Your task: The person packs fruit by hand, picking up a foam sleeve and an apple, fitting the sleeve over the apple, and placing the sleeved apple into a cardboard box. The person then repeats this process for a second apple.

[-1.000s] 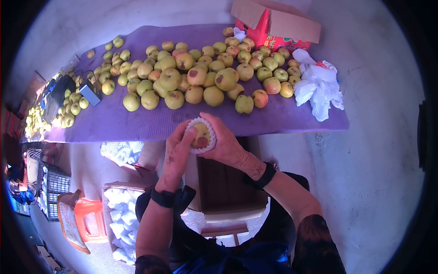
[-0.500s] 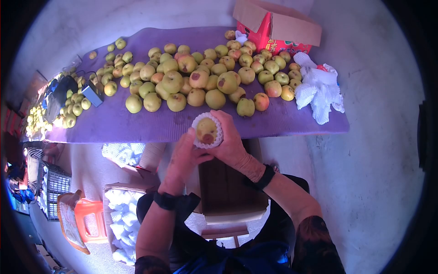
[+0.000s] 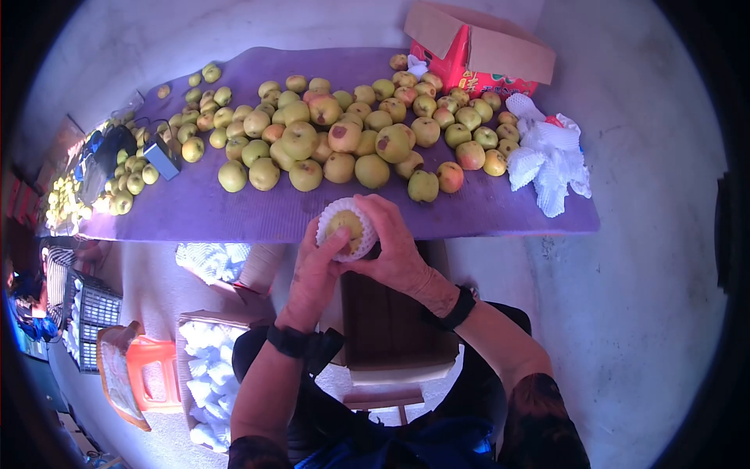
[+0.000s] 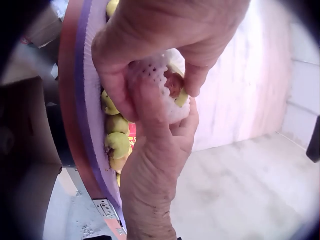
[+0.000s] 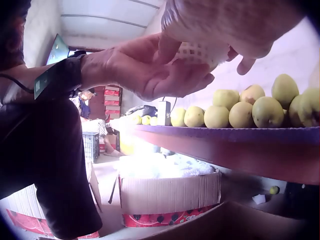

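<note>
Both hands hold one yellow-green apple [image 3: 344, 227] wrapped in a white foam net [image 3: 366, 239], in front of the table's near edge. The left hand [image 3: 312, 273] grips it from the left, its thumb lying on the apple's bare face. From the right, the right hand [image 3: 398, 254] curls its fingers round the net. A brown patch on the apple [image 4: 174, 84] shows through the net's opening in the left wrist view. In the right wrist view the net [image 5: 192, 52] is mostly covered by the hands.
Many apples [image 3: 299, 141] lie on the purple table [image 3: 234, 219]. White foam nets [image 3: 547, 160] are heaped at its right end, near a red carton [image 3: 500, 82]. Below are an open carton [image 3: 398, 366], a box of white wrapped items [image 3: 209, 375] and an orange stool [image 3: 152, 375].
The netted apple has shifted slightly left and turned, its brown patch no longer plain in the head view. The left thumb has moved from the net's edge onto the apple.
</note>
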The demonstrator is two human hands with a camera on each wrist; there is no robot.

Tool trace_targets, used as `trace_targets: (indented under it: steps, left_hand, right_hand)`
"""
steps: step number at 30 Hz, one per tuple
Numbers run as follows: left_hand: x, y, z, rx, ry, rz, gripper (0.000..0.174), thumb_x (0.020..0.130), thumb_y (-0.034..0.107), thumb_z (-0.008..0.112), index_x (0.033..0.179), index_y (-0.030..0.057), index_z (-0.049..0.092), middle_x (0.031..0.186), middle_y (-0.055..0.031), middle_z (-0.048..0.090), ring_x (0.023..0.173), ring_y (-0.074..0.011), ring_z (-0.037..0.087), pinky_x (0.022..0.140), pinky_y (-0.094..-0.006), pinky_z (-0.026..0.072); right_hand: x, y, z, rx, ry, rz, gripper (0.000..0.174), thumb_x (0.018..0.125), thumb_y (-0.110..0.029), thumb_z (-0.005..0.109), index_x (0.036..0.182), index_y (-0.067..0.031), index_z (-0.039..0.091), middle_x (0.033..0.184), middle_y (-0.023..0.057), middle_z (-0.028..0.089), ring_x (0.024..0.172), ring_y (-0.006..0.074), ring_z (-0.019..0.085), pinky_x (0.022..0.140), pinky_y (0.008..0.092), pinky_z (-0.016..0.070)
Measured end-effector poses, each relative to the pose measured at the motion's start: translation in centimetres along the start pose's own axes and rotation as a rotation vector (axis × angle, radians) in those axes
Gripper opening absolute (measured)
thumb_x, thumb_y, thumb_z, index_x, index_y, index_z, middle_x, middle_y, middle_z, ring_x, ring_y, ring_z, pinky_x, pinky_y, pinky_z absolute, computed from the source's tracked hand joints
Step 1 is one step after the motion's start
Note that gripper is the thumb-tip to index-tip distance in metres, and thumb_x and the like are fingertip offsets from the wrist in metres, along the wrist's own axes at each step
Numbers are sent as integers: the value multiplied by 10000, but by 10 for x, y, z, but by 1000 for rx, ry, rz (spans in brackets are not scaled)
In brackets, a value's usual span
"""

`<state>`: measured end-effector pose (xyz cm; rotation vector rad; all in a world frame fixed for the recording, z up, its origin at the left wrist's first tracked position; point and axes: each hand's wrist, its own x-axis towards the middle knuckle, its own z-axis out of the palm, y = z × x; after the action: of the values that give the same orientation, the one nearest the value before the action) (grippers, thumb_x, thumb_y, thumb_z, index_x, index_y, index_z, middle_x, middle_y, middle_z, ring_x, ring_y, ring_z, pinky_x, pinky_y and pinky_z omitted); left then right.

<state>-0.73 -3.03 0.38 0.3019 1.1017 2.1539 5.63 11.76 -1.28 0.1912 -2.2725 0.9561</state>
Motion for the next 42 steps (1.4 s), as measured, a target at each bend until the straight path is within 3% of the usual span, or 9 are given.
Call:
trace_targets:
  steps: [9, 13, 16, 18, 28, 31, 36, 39, 42]
  left_hand:
    - [2, 5, -1, 325, -103, 57, 644, 798, 104, 706, 1376, 39, 429, 1230, -71, 534, 1103, -175, 556, 922, -307, 482]
    - [0, -2, 0, 255, -78, 105, 648, 805, 88, 691, 1385, 33, 407, 1241, -75, 529, 1131, -178, 546, 958, -320, 467]
    - [1, -13, -2, -51, -110, 93, 633, 846, 138, 685, 1394, 34, 385, 1275, -84, 516, 1180, -190, 528, 999, -340, 450]
    - [-2, -17, 1, -164, -150, 42, 613, 919, 310, 639, 1398, 38, 369, 1321, -90, 497, 1207, -208, 515, 1031, -375, 434]
    - [2, -18, -7, -359, -234, -148, 606, 970, 478, 503, 1398, 67, 381, 1374, -93, 467, 1269, -219, 467, 1042, -391, 406]
    - [3, -14, -8, -205, -70, -62, 609, 957, 502, 513, 1372, 69, 412, 1325, -89, 518, 1204, -217, 527, 960, -391, 471]
    - [7, -2, -13, -92, -43, 29, 459, 957, 302, 576, 1312, 51, 427, 1157, -88, 601, 983, -193, 649, 752, -339, 586]
    - [8, -4, -12, -42, -48, 59, 472, 938, 223, 611, 1327, 48, 409, 1176, -96, 581, 1021, -201, 630, 785, -343, 580]
    - [7, -9, -5, 60, 6, 94, 500, 922, 174, 629, 1344, 48, 392, 1198, -99, 559, 1050, -203, 612, 803, -336, 569]
  right_hand:
    - [7, 2, -14, 113, -136, -161, 915, 620, -225, 881, 1381, -55, 403, 1411, 196, 376, 1287, 373, 419, 1067, 430, 388]
    - [6, -1, -14, 154, -84, -151, 855, 641, -203, 869, 1359, -58, 428, 1401, 197, 386, 1277, 374, 433, 1063, 421, 394]
    - [6, -5, -13, 162, -37, -125, 810, 656, -184, 858, 1342, -61, 446, 1395, 195, 391, 1261, 370, 450, 1052, 413, 407]
    - [3, 0, -7, 129, 5, -155, 773, 667, -169, 848, 1328, -60, 462, 1383, 199, 397, 1253, 372, 454, 1043, 417, 414]
    - [1, 4, 0, -137, 40, -327, 720, 681, -135, 806, 1314, -57, 472, 1350, 216, 423, 1238, 391, 458, 1037, 453, 415]
    - [2, -8, -6, -125, -27, -365, 697, 717, -193, 789, 1318, -46, 468, 1339, 221, 440, 1235, 403, 460, 1046, 457, 402]
    - [11, -9, -25, 154, 16, -90, 594, 840, -276, 700, 1321, -18, 468, 1280, 192, 507, 1176, 342, 512, 1018, 401, 413]
    - [14, -3, -33, 331, -92, 161, 533, 845, -282, 699, 1269, -17, 516, 1221, 164, 546, 1093, 304, 555, 978, 377, 434]
    - [13, 12, -25, 316, -101, 95, 476, 822, -280, 722, 1203, -38, 571, 1141, 134, 570, 1008, 290, 584, 912, 371, 473]
